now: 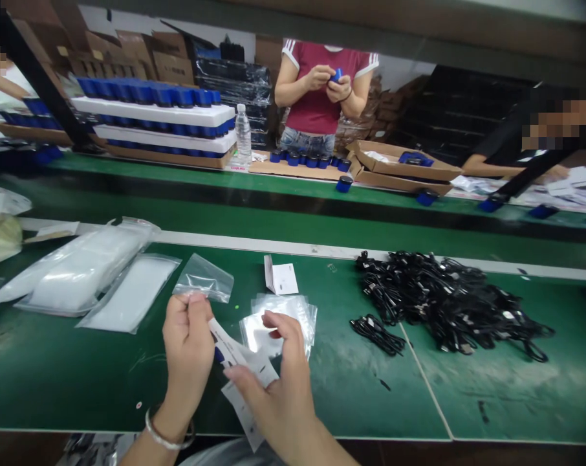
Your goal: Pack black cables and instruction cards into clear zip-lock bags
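The left hand (189, 340), a metal bangle (169, 439) on its wrist, has its grip closed with thumb and fingertips pinching the lower edge of a small clear zip bag (204, 278), which stands up and away from the hand above the green worktop (79, 382). The right hand (278, 388) has its grip closed more loosely on a white printed leaflet (247, 375): the thumb lies across the paper while the forefinger arches up over it. The leaflet runs slantwise between the two hands, its upper end touching the left palm and its lower end hanging past the near edge of the worktop. Just behind the right fingers lies a stack of clear bags (297, 314), and beyond that a small stack of leaflets (281, 278). To the left lie larger plastic bags (84, 272), flat and partly overlapping. To the right a pile of black cables (448, 301) spreads wide, with one coiled cable (376, 331) lying just apart from it on the near side. Across the belt a co-worker (322, 97) in a red shirt holds a small blue piece in both hands, beside a water bottle (243, 133) and white trays of blue caps (152, 107).
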Tool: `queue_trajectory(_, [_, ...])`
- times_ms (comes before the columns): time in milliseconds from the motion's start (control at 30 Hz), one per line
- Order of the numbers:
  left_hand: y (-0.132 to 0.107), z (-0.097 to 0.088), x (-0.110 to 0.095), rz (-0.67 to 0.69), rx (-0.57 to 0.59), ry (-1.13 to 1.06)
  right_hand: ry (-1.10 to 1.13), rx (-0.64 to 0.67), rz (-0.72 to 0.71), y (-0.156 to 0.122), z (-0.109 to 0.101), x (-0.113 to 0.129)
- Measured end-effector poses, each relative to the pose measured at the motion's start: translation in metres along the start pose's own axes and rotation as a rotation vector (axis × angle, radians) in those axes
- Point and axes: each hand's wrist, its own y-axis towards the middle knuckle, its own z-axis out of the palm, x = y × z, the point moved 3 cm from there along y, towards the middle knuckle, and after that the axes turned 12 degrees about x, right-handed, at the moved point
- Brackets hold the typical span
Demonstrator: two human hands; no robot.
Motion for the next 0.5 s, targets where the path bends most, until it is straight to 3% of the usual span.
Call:
queue_trajectory(100, [0.000, 0.000, -0.005, -0.002, 0.010, -0.024, 0.380, 0.241, 0.206, -0.005, 0.016, -0.009])
queue_trajectory(167, [0.000, 0.000, -0.009, 0.003, 0.038, -0.024, 0.400, 0.271, 0.236, -0.005, 0.016, -0.011])
queue_trajectory(233, [-0.001, 0.000, -0.012, 0.018, 0.074, -0.008, 0.195, 0.140, 0.062, -0.002, 0.003, -0.008])
queue_trajectory(300, [-0.002, 0.000, -0.014, 0.033, 0.112, 0.019, -0.059, 0.004, -0.226, -0.002, -0.012, -0.001])
queue_trajectory(367, [-0.005, 0.000, -0.015, 0.036, 0.139, 0.051, -0.241, -0.056, -0.428, -0.003, -0.021, 0.002])
queue_trajectory(500, [-0.012, 0.002, -0.012, 0.016, 0.202, 0.128, -0.380, -0.133, -0.465, -0.007, -0.027, -0.002])
